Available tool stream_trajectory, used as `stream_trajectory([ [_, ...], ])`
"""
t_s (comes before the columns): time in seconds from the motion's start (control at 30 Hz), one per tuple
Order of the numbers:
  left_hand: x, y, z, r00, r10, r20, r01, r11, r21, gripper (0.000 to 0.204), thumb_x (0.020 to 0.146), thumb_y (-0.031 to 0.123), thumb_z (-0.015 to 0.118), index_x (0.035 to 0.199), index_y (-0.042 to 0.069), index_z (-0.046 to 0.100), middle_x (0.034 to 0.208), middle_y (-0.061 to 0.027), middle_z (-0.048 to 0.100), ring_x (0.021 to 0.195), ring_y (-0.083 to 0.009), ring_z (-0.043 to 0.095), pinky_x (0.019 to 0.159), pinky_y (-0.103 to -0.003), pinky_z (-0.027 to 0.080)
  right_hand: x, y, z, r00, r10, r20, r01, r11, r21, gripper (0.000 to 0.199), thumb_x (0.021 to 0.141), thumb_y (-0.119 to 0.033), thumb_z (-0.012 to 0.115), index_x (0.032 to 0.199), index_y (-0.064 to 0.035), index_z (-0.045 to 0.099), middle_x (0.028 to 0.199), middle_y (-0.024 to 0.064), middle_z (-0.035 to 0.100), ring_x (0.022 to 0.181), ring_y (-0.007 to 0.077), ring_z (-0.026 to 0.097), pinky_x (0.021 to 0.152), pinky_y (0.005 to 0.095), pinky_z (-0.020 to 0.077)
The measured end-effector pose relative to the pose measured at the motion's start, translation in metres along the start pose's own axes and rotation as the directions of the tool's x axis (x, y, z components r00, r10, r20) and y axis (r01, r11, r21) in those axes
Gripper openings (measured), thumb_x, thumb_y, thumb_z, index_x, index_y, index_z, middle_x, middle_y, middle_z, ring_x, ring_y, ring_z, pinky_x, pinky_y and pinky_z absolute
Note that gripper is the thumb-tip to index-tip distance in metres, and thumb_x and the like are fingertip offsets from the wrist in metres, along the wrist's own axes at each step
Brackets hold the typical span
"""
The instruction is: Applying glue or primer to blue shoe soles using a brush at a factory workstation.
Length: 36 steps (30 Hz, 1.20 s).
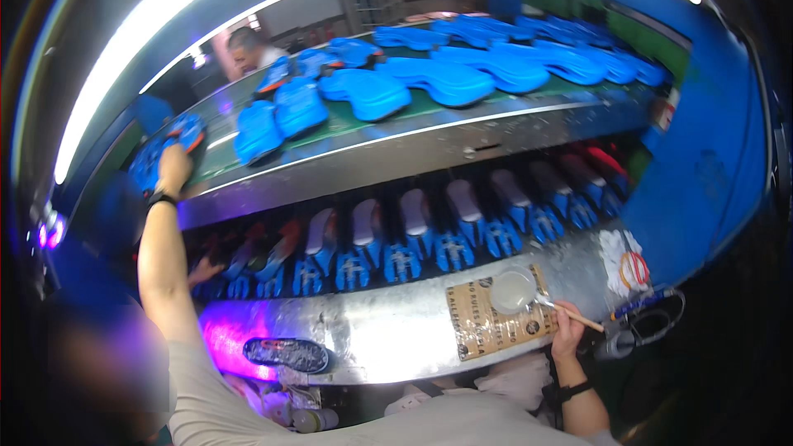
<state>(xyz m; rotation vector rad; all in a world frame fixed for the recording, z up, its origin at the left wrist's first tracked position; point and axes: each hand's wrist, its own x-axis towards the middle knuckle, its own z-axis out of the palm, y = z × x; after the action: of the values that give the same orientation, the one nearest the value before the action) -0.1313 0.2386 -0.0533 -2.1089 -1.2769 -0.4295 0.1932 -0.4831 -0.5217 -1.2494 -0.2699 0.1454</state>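
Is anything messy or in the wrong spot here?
One dark shoe sole lies alone on the metal ledge, lit by purple light, apart from the rows of blue soles on the green belt. Nothing looks spilled or broken.

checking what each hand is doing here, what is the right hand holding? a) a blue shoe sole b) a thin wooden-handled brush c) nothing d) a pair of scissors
b: the right hand grips a thin wooden-handled brush whose tip reaches toward the small round dish on the metal ledge, while the left hand is up at a blue shoe piece on the upper belt.
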Motion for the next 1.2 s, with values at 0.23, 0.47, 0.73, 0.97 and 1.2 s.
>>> stream_trajectory([
  [0.23, -0.020, 0.043, -0.044, 0.926, 0.266, -0.267, -0.307, 0.943, -0.127, 0.007, 0.080, 0.000, 0.060, 0.084, -0.005, 0.061, 0.088, -0.0276, 0.064, 0.089, -0.0464, 0.061, 0.078, -0.052, 0.048, -0.001, -0.010, 0.013, 1.000, 0.013, -0.001, -0.013, 1.000, 0.006, 0.021, 0.098, -0.013, 0.056, 0.113, 0.0003, 0.064, 0.092, 0.0020, 0.063, 0.082, 0.0083, 0.055, 0.076, 0.0218, 0.0445],
  [0.47, -0.096, 0.045, -0.103, 0.991, -0.125, -0.056, 0.017, 0.521, -0.853, 0.040, 0.098, 0.033, 0.059, 0.074, 0.001, 0.063, 0.054, 0.0021, 0.046, 0.042, -0.0102, 0.042, 0.041, -0.029, 0.031, 0.009, -0.027, 0.017, 0.998, 0.046, 0.039, -0.046, 0.999, 0.014, 0.022, 0.099, -0.013, 0.056, 0.113, 0.0011, 0.064, 0.094, 0.0030, 0.064, 0.082, 0.0077, 0.055, 0.076, 0.0217, 0.0450],
  [0.73, -0.162, 0.077, -0.084, 0.945, -0.138, 0.297, 0.298, -0.018, -0.954, 0.019, 0.095, 0.023, 0.067, 0.099, 0.006, 0.063, 0.081, -0.0005, 0.065, 0.064, -0.0062, 0.060, 0.056, -0.023, 0.046, 0.046, -0.107, 0.039, 0.945, -0.156, 0.288, 0.237, 0.933, -0.272, 0.018, 0.095, -0.008, 0.059, 0.107, 0.0013, 0.067, 0.098, 0.0076, 0.068, 0.089, 0.0147, 0.062, 0.080, 0.0261, 0.0479],
  [0.97, -0.302, 0.190, -0.121, 0.913, -0.026, 0.407, 0.367, -0.380, -0.849, 0.032, 0.092, 0.025, 0.064, 0.115, 0.003, 0.059, 0.095, -0.0050, 0.068, 0.075, -0.0143, 0.066, 0.058, -0.028, 0.054, 0.056, -0.118, 0.069, 0.869, -0.033, 0.493, 0.305, 0.820, -0.483, 0.017, 0.090, -0.015, 0.064, 0.098, -0.0014, 0.071, 0.078, 0.0096, 0.069, 0.068, 0.0169, 0.065, 0.061, 0.0312, 0.0486],
  [1.2, -0.444, 0.256, -0.103, 0.701, 0.330, 0.632, 0.653, -0.653, -0.384, 0.070, 0.086, 0.035, 0.058, 0.140, -0.007, 0.042, 0.125, -0.0293, 0.059, 0.104, -0.0393, 0.065, 0.076, -0.044, 0.059, 0.051, -0.130, 0.080, 0.872, -0.058, 0.486, 0.337, 0.792, -0.510, 0.016, 0.090, -0.013, 0.064, 0.097, -0.0010, 0.070, 0.082, 0.0104, 0.069, 0.067, 0.0177, 0.063, 0.062, 0.0290, 0.0484],
])
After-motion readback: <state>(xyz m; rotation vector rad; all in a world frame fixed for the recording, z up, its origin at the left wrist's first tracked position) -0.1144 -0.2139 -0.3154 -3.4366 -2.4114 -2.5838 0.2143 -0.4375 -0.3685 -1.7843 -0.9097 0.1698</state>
